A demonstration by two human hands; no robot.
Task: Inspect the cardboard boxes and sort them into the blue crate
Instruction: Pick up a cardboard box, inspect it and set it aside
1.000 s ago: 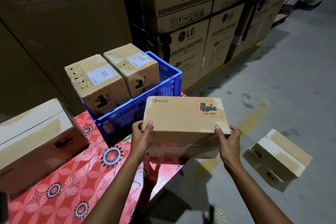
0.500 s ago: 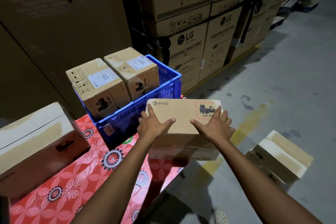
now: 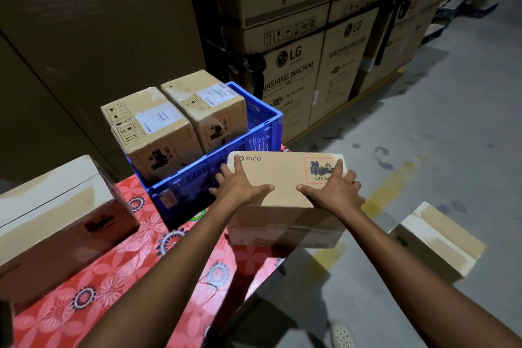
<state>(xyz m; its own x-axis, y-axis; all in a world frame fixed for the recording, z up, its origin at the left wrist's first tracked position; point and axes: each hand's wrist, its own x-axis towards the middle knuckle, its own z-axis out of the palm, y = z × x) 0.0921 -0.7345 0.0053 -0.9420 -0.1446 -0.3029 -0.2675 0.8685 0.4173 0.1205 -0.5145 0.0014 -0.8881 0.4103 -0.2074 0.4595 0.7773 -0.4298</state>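
The PICO box (image 3: 285,178), plain brown corrugated cardboard, sits at the right-hand edge of the table, just in front of the blue crate (image 3: 262,138). Whether it touches the crate wall cannot be told. The left hand (image 3: 240,186) and right hand (image 3: 336,192) lie flat on its top, fingers straight and spread. The right fingers cover part of the red-hatched "UN 34…" battery label.

The slotted plastic crate holds two taped cartons (image 3: 152,127) (image 3: 209,104) standing side by side, their lower parts hidden by its walls. A glossy red floral tablecloth (image 3: 113,277) covers the table. A larger pale box (image 3: 56,220) is cut off at the left edge. Another taped box (image 3: 437,237) lies on the grey concrete floor (image 3: 423,135). Stacked LG washing machine cartons (image 3: 291,79) stand behind.
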